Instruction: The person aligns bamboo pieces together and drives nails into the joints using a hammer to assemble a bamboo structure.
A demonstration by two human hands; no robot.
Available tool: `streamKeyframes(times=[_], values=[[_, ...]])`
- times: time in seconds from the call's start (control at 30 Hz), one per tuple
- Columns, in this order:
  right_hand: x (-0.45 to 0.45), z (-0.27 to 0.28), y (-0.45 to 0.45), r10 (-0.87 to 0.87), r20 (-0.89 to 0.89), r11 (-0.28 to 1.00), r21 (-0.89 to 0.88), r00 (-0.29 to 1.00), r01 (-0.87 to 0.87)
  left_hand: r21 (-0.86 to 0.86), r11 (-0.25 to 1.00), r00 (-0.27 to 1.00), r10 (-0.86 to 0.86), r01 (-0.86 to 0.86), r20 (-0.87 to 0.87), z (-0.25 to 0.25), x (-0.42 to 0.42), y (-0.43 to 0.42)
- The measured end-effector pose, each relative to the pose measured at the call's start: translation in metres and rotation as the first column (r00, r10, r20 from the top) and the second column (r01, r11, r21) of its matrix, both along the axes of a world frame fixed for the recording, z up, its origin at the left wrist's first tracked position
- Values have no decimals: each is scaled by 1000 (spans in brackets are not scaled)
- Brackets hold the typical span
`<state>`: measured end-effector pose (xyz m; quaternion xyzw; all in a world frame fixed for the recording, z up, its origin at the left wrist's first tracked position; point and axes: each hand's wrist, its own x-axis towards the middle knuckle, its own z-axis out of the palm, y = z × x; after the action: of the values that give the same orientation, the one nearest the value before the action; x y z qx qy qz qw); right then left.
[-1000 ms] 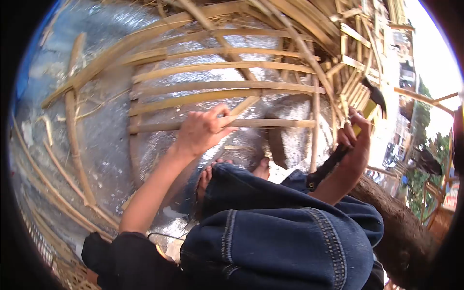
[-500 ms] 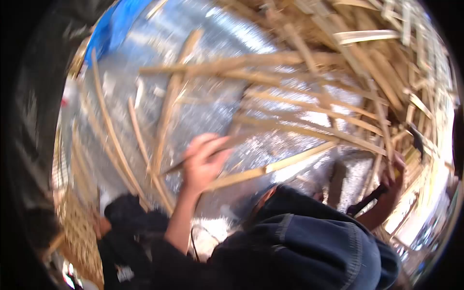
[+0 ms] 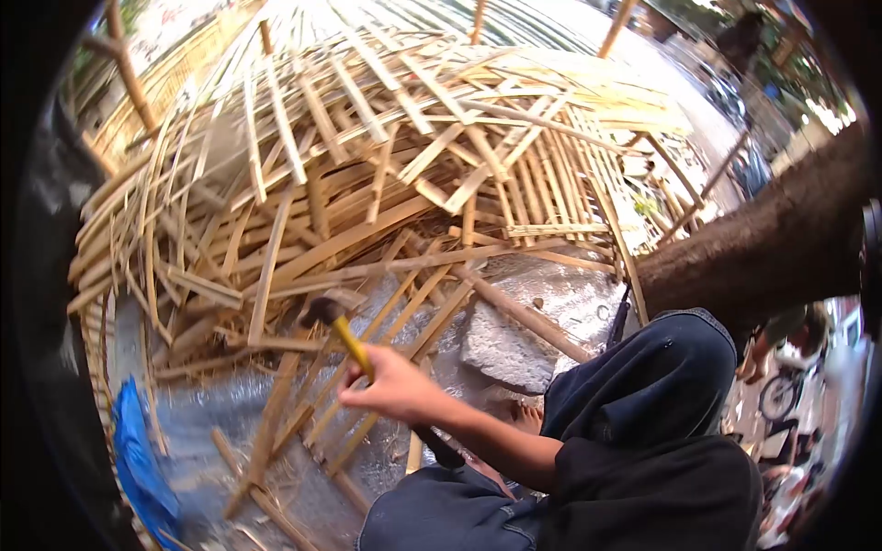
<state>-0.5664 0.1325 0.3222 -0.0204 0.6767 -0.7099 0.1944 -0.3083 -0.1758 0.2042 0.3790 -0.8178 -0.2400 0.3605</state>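
Observation:
My right hand (image 3: 390, 386) is closed around the handle of a hammer (image 3: 350, 342). The hammer has a dark head, a yellow upper handle and a black lower end that sticks out below my wrist. Its head is raised to the upper left, in front of crossed bamboo strips (image 3: 404, 308); whether it touches any of them I cannot tell. Below the hand, lengths of split bamboo (image 3: 262, 441) lie on a shiny silvery sheet (image 3: 197, 413). I cannot see my left hand.
A large heap of bamboo strips (image 3: 358, 239) stands ahead. A rough stone block (image 3: 505, 344) and a thick tree trunk (image 3: 763, 243) are to the right. My bent knee (image 3: 643, 367) rises beside my arm. Blue plastic (image 3: 142, 459) lies at lower left.
The view has swung towards the bamboo heap. My right hand with the hammer has come to the middle. My left hand, earlier holding a thin dark strip, has left the view.

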Motion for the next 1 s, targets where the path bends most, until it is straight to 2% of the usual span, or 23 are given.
streamKeyframes(times=[0.03, 0.07, 0.1, 0.13, 0.17, 0.23, 0.27, 0.3, 0.33, 0.37, 0.4, 0.43, 0.47, 0.5, 0.53, 0.63, 0.73, 0.8, 0.87, 0.9, 0.93, 1.0], values=[[3, -14, -9, 11, -98, 999, 31, 995, -8, 184, 971, 988, -151, 154, -33, 23, -32, 21], [8, -4, -12, 22, -132, 997, 72, 991, -13, 341, 865, 916, -400, 369, 24, 59, -68, 46], [8, -1, -19, 40, -162, 999, 24, 986, -36, 511, 689, 786, -617, 514, 43, 95, -103, 70], [12, 2, -21, 75, -162, 997, 47, 984, -69, 666, 393, 715, -626, 634, -311, 92, -128, 87], [12, 5, -24, 76, -186, 996, 54, 980, -67, 681, 50, 613, -489, 730, -621, 87, -151, 104], [7, 13, -23, 65, -217, 997, 64, 974, -53, 637, 94, 608, -432, 765, -667, 119, -187, 152], [1, 19, -19, 78, -276, 997, 29, 958, -73, 628, 80, 594, -437, 774, -676, 114, -197, 154], [-4, 26, -11, 86, -334, 996, -4, 939, -93, 636, 51, 581, -469, 770, -665, 104, -214, 154], [-13, 34, 2, 105, -353, 992, 109, 930, -71, 648, 23, 570, -499, 762, -653, 98, -227, 156], [-22, 38, 13, 106, -375, 990, 127, 921, -63, 631, -51, 544, -459, 774, -703, 92, -236, 160], [-30, 42, 22, 108, -393, 988, 145, 913, -54, 628, -68, 533, -462, 776, -709, 98, -241, 172], [-36, 50, 30, 84, -405, 985, 175, 910, -13, 601, -139, 522, -371, 787, -768, 107, -248, 187], [-39, 58, 38, 33, -397, 992, 125, 917, 18, 571, -201, 512, -281, 796, -812, 114, -250, 195], [-44, 59, 45, 42, -422, 983, 177, 905, 37, 571, -239, 503, -292, 785, -814, 112, -255, 198], [-48, 59, 50, 51, -445, 972, 229, 894, 59, 573, -249, 497, -308, 781, -811, 113, -258, 199], [-52, 65, 67, 32, -442, 971, 228, 897, 77, 590, -309, 529, -264, 746, -807, 112, -263, 213], [-62, 80, 83, 72, -429, 966, 255, 900, 45, 534, -518, 540, -155, 669, -827, 107, -277, 209], [-67, 99, 90, 97, -343, 961, 277, 934, 1, 540, -537, 559, -146, 648, -816, 93, -296, 191], [-70, 131, 96, 152, -196, 907, 417, 969, -58, 228, -822, 480, 61, 522, -875, 93, -307, 186], [-71, 147, 99, 177, -176, 863, 500, 968, -67, 230, -825, 455, 37, 516, -889, 108, -308, 189], [-72, 162, 104, 197, -157, 814, 577, 968, -73, 361, -759, 530, -25, 542, -848, 122, -309, 189], [-89, 181, 115, 253, -151, 759, 643, 956, -100, 396, -700, 496, -68, 594, -866, 147, -305, 194]])
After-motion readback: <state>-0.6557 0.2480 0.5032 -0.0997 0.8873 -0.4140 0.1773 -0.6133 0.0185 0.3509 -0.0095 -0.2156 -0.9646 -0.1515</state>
